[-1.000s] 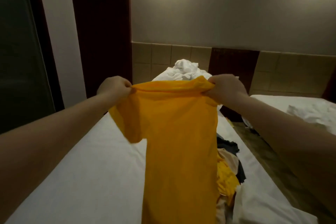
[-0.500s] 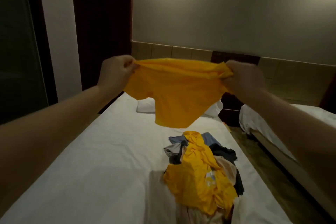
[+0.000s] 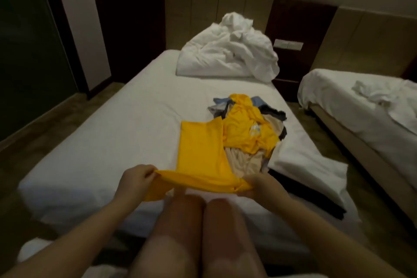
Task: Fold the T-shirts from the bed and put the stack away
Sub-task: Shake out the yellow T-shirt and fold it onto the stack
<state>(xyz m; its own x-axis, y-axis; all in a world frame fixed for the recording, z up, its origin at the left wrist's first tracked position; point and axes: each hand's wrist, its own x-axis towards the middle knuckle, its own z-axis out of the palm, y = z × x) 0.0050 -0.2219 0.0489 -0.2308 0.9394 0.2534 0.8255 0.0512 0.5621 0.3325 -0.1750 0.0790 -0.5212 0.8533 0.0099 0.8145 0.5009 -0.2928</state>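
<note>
A person is facing the foot of a white-sheeted bed (image 3: 108,133) and looking down over their own bare legs (image 3: 198,228). Both hands are gripping the near end of a yellow T-shirt (image 3: 200,149). The left hand (image 3: 136,179) is pinching the near left corner with curled fingers. The right hand (image 3: 259,185) is pinching the near right corner the same way, so the edge between them is stretching across close to the mattress edge. The rest of the shirt is lying flat on the sheet. Its long axis is running straight away from the person, with its far straight edge pointing toward the head of the bed. A loose flap of yellow cloth is hanging below the left hand. The shirt's right side is lying against a jumbled pile of clothes (image 3: 252,142) in yellow, beige, blue and dark colours. A heap of crumpled white bedding (image 3: 228,56) is sitting at the head of the bed. A second bed (image 3: 361,108) is standing to the right.
</note>
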